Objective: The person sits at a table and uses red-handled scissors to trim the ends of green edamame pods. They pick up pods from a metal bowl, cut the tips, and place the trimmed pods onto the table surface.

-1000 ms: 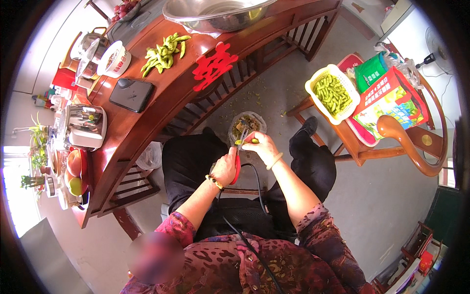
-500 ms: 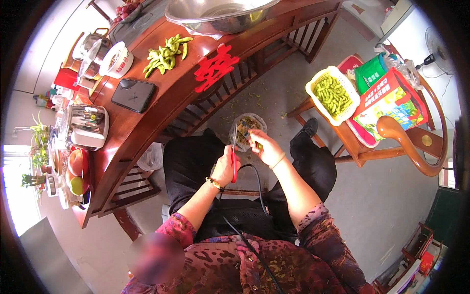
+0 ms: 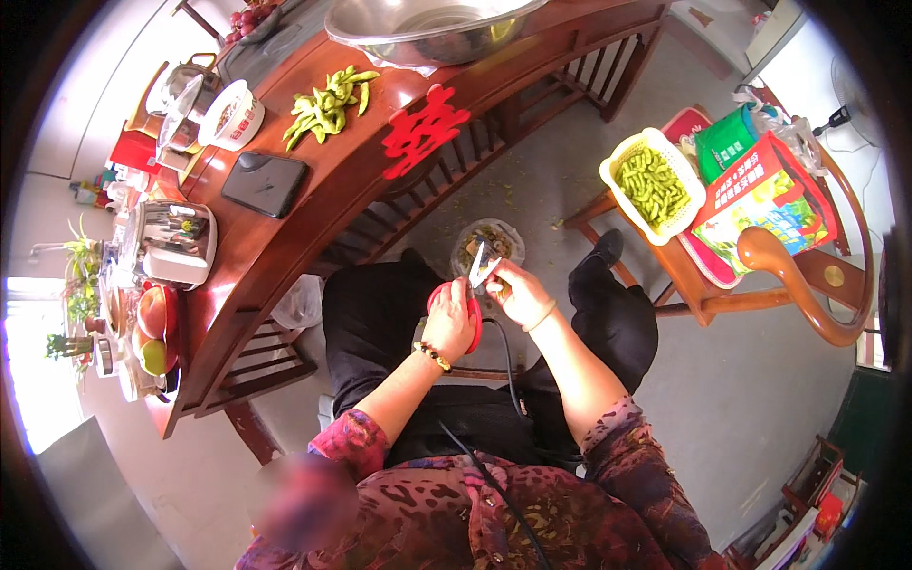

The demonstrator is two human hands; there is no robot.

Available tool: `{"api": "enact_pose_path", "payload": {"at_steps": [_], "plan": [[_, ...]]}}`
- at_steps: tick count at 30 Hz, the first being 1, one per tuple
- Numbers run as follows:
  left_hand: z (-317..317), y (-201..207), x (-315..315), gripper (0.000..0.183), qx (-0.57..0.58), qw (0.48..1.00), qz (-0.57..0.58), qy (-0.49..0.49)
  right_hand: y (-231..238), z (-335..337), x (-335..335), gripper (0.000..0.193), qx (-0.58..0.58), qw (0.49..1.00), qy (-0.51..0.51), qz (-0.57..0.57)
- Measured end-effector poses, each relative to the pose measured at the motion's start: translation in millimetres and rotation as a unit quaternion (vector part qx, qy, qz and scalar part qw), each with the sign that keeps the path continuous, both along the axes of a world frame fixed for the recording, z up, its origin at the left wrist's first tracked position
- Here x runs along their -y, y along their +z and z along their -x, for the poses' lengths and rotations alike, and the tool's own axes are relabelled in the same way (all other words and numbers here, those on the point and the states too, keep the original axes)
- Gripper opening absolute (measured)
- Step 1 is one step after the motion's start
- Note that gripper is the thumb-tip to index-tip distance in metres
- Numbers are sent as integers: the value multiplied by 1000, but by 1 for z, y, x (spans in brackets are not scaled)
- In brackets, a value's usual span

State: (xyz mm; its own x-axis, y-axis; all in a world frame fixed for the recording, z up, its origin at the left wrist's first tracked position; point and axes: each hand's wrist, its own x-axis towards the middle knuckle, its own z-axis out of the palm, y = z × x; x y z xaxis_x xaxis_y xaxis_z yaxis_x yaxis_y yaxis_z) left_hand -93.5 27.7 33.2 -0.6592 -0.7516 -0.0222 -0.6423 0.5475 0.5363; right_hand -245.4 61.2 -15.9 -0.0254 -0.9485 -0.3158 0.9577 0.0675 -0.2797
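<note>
In my left hand (image 3: 450, 321) is a pair of red-handled scissors (image 3: 479, 269), fingers wrapped round the grips and blades spread apart. The blades point away from me and reach the fingertips of my right hand (image 3: 521, 297). That hand is closed in a pinch on a green edamame pod (image 3: 501, 294), mostly covered by the fingers. Below and beyond both hands, a bag-lined bin (image 3: 514, 245) with scraps in it stands on the floor between my feet. A loose pile of edamame pods (image 3: 328, 106) lies on the wooden table, and more pods fill a pale yellow basket (image 3: 616, 157) at right.
The curved wooden table (image 3: 356, 133) carries a black phone (image 3: 265, 184), a white bowl (image 3: 231, 116) and a large metal basin (image 3: 432, 43). A wooden chair (image 3: 708, 290) at right holds the basket and a colourful bag (image 3: 774, 204). A black cable (image 3: 506, 356) hangs near my lap.
The scissors have gone from nearly closed to spread, and their blades have swung toward my right hand's fingertips. My left hand has turned and moved slightly right. The whole view has shifted a little.
</note>
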Motion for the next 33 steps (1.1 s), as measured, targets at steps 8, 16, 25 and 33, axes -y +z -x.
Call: {"api": "enact_pose_path", "payload": {"at_steps": [8,16,25,33], "plan": [[2,7,1,41,16,1000,-26,3,0,-6,1,7,-11,1000,8,2],[2,1,2,29,5,999,-35,-3,-1,-9,2,4,-30,999,7,-9],[0,-6,0,22,21,996,-89,6,9,-11,2,6,-109,993,-11,-37],[-2,-11,-2,25,39,991,-122,23,-4,-10,2,13,-204,977,-10,-56]]}}
